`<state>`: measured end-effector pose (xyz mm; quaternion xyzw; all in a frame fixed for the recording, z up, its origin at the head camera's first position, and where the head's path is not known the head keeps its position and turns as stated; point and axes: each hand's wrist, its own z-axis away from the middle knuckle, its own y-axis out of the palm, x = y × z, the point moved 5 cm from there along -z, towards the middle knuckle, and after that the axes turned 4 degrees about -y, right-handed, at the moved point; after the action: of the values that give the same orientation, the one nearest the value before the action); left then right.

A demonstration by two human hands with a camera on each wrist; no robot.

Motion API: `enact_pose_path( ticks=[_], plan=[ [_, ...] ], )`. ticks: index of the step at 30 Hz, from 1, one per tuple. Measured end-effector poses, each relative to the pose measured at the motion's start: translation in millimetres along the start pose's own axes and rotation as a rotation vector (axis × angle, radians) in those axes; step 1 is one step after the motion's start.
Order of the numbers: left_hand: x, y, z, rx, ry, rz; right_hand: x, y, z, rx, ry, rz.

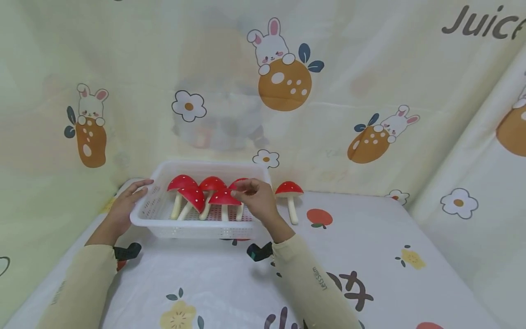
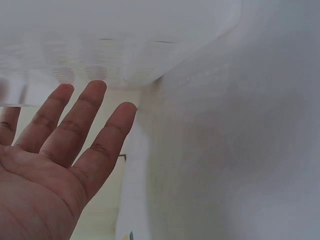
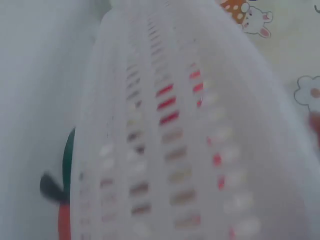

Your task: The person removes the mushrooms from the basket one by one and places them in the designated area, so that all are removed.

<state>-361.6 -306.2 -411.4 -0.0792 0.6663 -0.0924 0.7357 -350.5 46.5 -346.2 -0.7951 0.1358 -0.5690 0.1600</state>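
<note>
A white perforated plastic basket (image 1: 181, 231) holds several toy mushrooms with red, white-dotted caps and pale stems, including a front one (image 1: 223, 197) and a left one (image 1: 181, 182). My right hand (image 1: 256, 198) reaches over the basket's right side, fingers bent and fingertips right at the caps there; I cannot tell whether it pinches one. It partly covers a rear mushroom (image 1: 239, 181). At the basket's left end, my left hand (image 1: 123, 208) has its fingers extended by the rim. In the left wrist view its fingers (image 2: 82, 120) are straight, tips close to the basket wall (image 2: 135, 60).
Another red-capped mushroom (image 1: 289, 188) lies on the table just right of the basket. The white tablecloth (image 1: 394, 228) bears fruit and flower prints. A cream curtain (image 1: 230, 55) printed with rabbits hangs right behind the basket.
</note>
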Motion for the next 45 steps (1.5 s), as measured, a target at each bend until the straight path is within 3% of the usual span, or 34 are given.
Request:
enact_pose_path(
  ticks=[8,14,19,26,36,45],
  plan=[
    [4.5,-0.2,-1.7,0.001,-0.005,-0.022,-15,24,-11,0.146,0.224,0.034],
    [2.8,-1.3,-2.6,-0.012,-0.02,-0.032,-24,26,-21,0.204,0.299,0.188],
    [-3.1,4.1,-2.7,-0.002,-0.022,-0.016,-26,18,-22,0.171,0.347,0.341],
    [-2.1,1.2,-4.7,-0.013,-0.034,-0.01,-26,21,-20,0.196,0.35,0.393],
    [3.7,-1.7,-3.3,0.046,-0.039,0.018,-22,28,-19,0.186,0.263,0.53],
    [4.7,-2.5,-4.2,0.031,-0.036,-0.006,-22,28,-23,0.157,0.235,0.539]
  ],
)
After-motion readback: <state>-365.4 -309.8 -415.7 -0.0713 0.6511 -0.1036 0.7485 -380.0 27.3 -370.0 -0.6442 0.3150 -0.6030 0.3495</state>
